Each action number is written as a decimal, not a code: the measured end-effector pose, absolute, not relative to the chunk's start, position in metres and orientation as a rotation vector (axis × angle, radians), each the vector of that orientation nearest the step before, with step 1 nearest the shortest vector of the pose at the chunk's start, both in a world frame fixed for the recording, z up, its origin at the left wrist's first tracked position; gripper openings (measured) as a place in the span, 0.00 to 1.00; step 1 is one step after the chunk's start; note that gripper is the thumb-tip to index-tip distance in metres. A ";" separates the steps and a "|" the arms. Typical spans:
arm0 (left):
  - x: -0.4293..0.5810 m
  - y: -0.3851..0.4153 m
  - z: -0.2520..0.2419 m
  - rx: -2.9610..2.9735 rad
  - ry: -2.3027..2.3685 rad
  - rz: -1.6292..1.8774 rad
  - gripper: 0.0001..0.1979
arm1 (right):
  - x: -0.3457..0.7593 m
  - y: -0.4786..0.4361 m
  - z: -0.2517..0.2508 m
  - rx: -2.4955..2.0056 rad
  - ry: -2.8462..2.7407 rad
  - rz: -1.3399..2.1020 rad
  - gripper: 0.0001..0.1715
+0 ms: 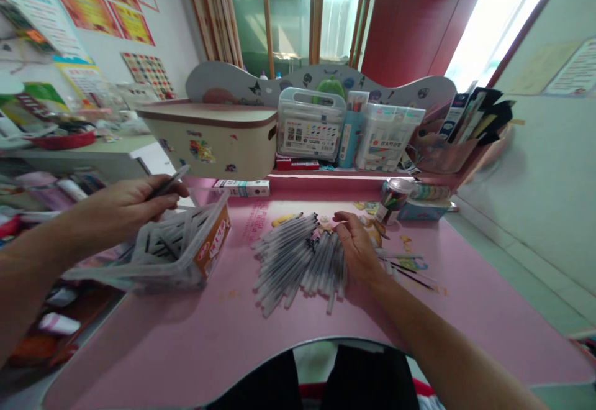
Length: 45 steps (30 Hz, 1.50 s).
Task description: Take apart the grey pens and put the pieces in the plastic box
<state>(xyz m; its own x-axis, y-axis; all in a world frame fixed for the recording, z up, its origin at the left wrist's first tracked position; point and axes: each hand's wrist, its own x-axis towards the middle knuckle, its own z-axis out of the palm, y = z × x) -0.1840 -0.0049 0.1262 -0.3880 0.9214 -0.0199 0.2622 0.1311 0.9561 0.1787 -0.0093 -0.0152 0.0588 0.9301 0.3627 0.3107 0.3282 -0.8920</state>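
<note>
Over the clear plastic box [205, 227] at the left, my left hand [144, 197] pinches a slim pen [168, 182], its pale tip pointing up and right. Inside that box lie several grey-white pens [174, 236] at odd angles. A fanned pile of translucent pens [286, 261] with dark ends covers the middle of the pink desk [209, 341]. My right hand [357, 245] rests at the pile's right edge, fingers bent and slightly apart; its palm side is hidden. Thin dark refills or sticks [410, 270] lie just right of my right wrist.
Behind the desk, a shelf holds a beige lidded bin [218, 146], a clear marker case [311, 127], another marker box [388, 140] and a pink holder [442, 149]. A jar of pens [392, 202] stands back right. A narrow carton [242, 187] lies under the shelf.
</note>
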 end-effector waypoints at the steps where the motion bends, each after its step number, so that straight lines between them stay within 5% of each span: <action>1: -0.191 0.004 0.125 1.355 1.848 1.082 0.14 | 0.179 -0.009 -0.016 -1.190 -1.476 0.704 0.17; 5: -0.206 0.032 0.113 1.670 1.934 0.782 0.11 | 0.180 -0.007 -0.016 -1.177 -1.478 0.618 0.17; 21: -0.160 0.019 0.121 1.557 1.595 1.318 0.19 | 0.184 -0.002 -0.013 -1.224 -1.442 0.506 0.16; 23: -0.129 -0.003 0.121 1.880 1.501 1.309 0.18 | 0.185 0.000 -0.015 -1.246 -1.397 0.525 0.16; 26: -0.073 -0.041 0.106 2.434 1.324 0.936 0.08 | 0.187 0.004 -0.020 -1.244 -1.335 0.547 0.17; 35: 0.042 -0.092 0.028 2.790 1.150 -0.032 0.12 | 0.190 0.013 -0.027 -1.239 -1.292 0.574 0.18; 39: 0.051 -0.093 0.023 2.716 1.345 -0.191 0.20 | 0.190 0.012 -0.023 -1.297 -1.294 0.558 0.19; 45: 0.049 -0.093 0.021 2.676 1.363 -0.142 0.19 | 0.192 0.011 -0.015 -1.456 -1.352 0.462 0.16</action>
<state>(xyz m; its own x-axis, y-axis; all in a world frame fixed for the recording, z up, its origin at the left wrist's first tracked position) 0.0486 -0.0933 0.0212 0.5862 0.7972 -0.1445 0.8098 -0.5815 0.0774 0.1917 0.0110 -0.0155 0.2876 0.8889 0.3566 0.4846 0.1861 -0.8547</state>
